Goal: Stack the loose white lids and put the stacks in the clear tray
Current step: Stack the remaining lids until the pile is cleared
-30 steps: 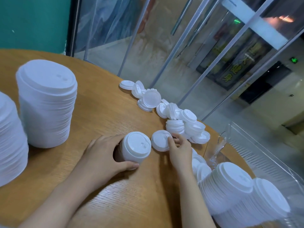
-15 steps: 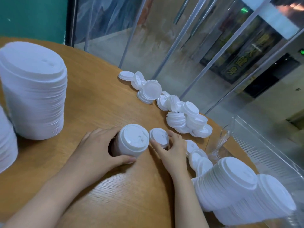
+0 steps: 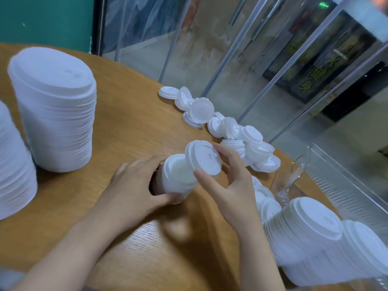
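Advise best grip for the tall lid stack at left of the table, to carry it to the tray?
Probably grip the tall lid stack low on its ribbed side wall, fingers wrapped from opposite sides, near the table. It stands upright, nested lids unbonded, so a top grab would likely lift only a few. Its right side is open; another stack crowds its left.

head-worn view, looking forward and down, close over table (image 3: 130,127)

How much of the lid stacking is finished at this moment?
Done: white lid stacks lie in the clear plastic tray. In hand: the left hand holds a short stack; the right hand brings one white lid. Left: loose lids and two tall stacks on the wooden table.
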The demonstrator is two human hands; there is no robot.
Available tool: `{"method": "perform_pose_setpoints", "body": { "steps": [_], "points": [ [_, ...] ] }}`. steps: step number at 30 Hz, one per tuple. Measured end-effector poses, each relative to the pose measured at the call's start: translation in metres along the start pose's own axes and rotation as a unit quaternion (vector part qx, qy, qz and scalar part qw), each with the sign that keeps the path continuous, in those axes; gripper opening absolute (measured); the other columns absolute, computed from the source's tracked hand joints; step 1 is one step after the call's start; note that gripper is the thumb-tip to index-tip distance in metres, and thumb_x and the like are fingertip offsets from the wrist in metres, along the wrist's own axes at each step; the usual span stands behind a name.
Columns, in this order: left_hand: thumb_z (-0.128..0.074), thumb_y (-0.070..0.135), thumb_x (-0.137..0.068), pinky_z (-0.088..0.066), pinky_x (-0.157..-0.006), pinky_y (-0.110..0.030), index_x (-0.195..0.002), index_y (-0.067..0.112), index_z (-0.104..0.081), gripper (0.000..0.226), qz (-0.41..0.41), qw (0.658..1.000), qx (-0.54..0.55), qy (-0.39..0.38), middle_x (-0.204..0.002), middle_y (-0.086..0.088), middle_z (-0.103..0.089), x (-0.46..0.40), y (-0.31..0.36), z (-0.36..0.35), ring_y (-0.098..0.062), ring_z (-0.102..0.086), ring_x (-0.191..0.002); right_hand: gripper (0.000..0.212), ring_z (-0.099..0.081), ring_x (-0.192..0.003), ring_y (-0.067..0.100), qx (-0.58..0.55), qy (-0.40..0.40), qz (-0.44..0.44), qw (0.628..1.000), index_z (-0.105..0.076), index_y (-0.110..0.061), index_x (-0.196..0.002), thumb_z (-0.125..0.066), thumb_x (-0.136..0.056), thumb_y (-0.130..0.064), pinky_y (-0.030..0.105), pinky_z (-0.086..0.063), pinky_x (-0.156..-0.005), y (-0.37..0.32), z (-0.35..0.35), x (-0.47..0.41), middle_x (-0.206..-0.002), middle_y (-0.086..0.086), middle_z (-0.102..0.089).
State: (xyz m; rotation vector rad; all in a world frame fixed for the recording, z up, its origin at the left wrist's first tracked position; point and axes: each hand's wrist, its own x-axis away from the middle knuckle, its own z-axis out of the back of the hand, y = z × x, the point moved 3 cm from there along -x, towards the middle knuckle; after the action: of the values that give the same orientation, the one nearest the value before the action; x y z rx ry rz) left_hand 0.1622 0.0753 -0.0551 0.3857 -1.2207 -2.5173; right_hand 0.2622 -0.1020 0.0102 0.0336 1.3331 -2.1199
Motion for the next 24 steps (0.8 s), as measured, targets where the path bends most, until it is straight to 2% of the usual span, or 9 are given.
{"method": "perform_pose_setpoints", "body": {
  "steps": [3, 7, 11, 15, 20, 24],
  "points": [
    [-0.076, 0.081, -0.062, -0.037, -0.097, -0.032, -0.133, 0.05, -0.05, 0.081, -0.015, 1.0, -0.006, 0.005, -0.103, 0.026, -0.053, -0.002, -0.001, 0.0, -0.007, -0.043, -0.104, 0.055, -0.057, -0.128, 0.006, 0.042, -0.06, 0.016, 0.997, -0.063, -0.031, -0.127, -0.085, -0.076, -0.038, 0.027, -0.047, -0.105, -0.008, -0.013, 0.001, -0.128, -0.018, -0.064],
    [-0.076, 0.081, -0.062, -0.034, -0.095, -0.029, -0.131, 0.053, -0.05, 0.08, -0.022, 1.0, 0.003, 0.006, -0.103, 0.03, -0.053, -0.003, -0.003, -0.001, 0.001, -0.039, -0.099, 0.059, -0.055, -0.131, 0.009, 0.081, -0.087, 0.022, 0.993, -0.063, -0.026, -0.13, -0.086, -0.078, -0.04, 0.037, -0.047, -0.108, -0.002, -0.022, -0.001, -0.129, -0.016, -0.062],
    [-0.06, 0.089, -0.055, -0.031, -0.093, -0.027, -0.133, 0.055, -0.049, 0.086, -0.034, 0.999, 0.007, 0.006, -0.1, 0.03, -0.054, -0.005, -0.004, -0.001, 0.012, -0.039, -0.103, 0.063, -0.053, -0.131, 0.006, 0.118, -0.114, 0.021, 0.986, -0.061, -0.026, -0.134, -0.088, -0.079, -0.041, 0.033, -0.045, -0.109, -0.002, -0.026, -0.002, -0.13, -0.019, -0.058],
    [-0.059, 0.091, -0.055, -0.032, -0.095, -0.029, -0.131, 0.05, -0.053, 0.087, -0.036, 0.999, -0.005, 0.013, -0.1, 0.028, -0.057, -0.006, -0.004, -0.002, 0.001, -0.045, -0.1, 0.062, -0.053, -0.13, 0.004, 0.131, -0.113, 0.006, 0.985, -0.061, -0.031, -0.133, -0.088, -0.078, -0.044, 0.034, -0.046, -0.109, -0.002, -0.022, -0.004, -0.128, -0.02, -0.06],
    [-0.069, 0.086, -0.059, -0.024, -0.094, -0.026, -0.131, 0.051, -0.053, 0.082, -0.031, 0.999, -0.002, 0.011, -0.096, 0.034, -0.046, -0.005, -0.002, 0.002, 0.008, -0.035, -0.093, 0.066, -0.055, -0.128, 0.003, 0.12, -0.103, -0.021, 0.987, -0.06, -0.038, -0.134, -0.085, -0.075, -0.053, 0.036, -0.049, -0.106, 0.0, -0.022, 0.0, -0.13, -0.02, -0.063],
    [-0.052, 0.091, -0.052, -0.021, -0.092, -0.023, -0.13, 0.052, -0.053, 0.087, -0.032, 0.999, -0.001, 0.009, -0.094, 0.037, -0.045, -0.004, -0.002, 0.003, 0.004, -0.035, -0.095, 0.067, -0.059, -0.124, 0.002, 0.098, -0.094, -0.044, 0.99, -0.06, -0.035, -0.136, -0.089, -0.077, -0.044, 0.032, -0.051, -0.104, 0.001, -0.024, 0.004, -0.13, -0.018, -0.066]
  ]
}}
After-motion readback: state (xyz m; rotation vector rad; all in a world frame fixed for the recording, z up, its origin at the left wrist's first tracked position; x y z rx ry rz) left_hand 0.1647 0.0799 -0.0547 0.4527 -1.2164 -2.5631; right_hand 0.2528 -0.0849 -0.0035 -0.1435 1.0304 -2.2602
